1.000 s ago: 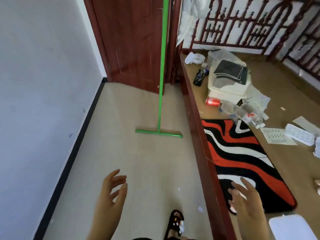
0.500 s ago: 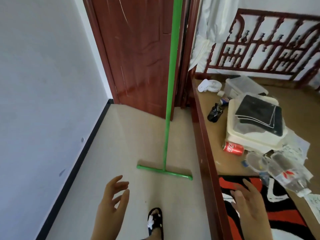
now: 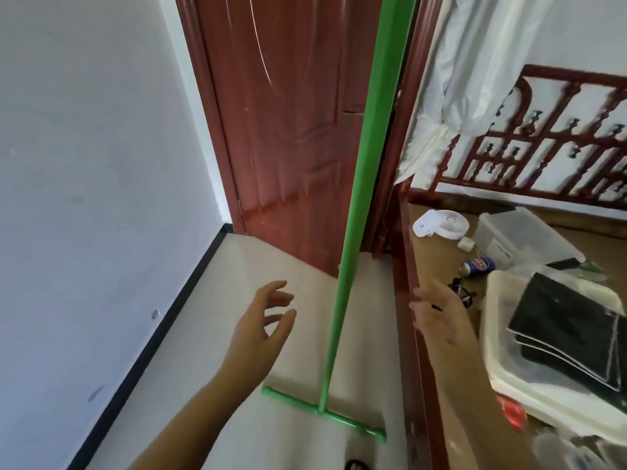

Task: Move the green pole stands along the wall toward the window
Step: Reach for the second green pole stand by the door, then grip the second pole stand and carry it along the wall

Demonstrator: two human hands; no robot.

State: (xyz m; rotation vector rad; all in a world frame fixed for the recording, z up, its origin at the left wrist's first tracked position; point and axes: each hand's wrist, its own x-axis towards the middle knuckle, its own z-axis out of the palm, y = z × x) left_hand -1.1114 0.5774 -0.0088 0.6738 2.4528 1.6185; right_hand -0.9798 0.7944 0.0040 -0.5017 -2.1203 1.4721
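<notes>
A green pole stand [image 3: 356, 225] stands upright on the pale floor, its pole running up past the top of the frame. Its crossbar foot [image 3: 322, 414] lies flat on the floor. My left hand [image 3: 261, 327] is raised to the left of the pole, fingers spread, a short gap away and holding nothing. My right hand [image 3: 441, 317] is to the right of the pole, fingers apart, over the dark red wooden bed rail [image 3: 412, 300]. Neither hand touches the pole.
A white wall [image 3: 84, 198] with a black skirting board runs along the left. A dark red door [image 3: 288, 130] closes the corridor ahead. The bed platform on the right holds a white fan [image 3: 441, 223], a can [image 3: 478, 265], plastic boxes [image 3: 529, 239] and black sheets [image 3: 570, 327].
I have walked closer to the pole stand; it now fills the middle of the view. Both hands have risen and reached forward to either side of the pole.
</notes>
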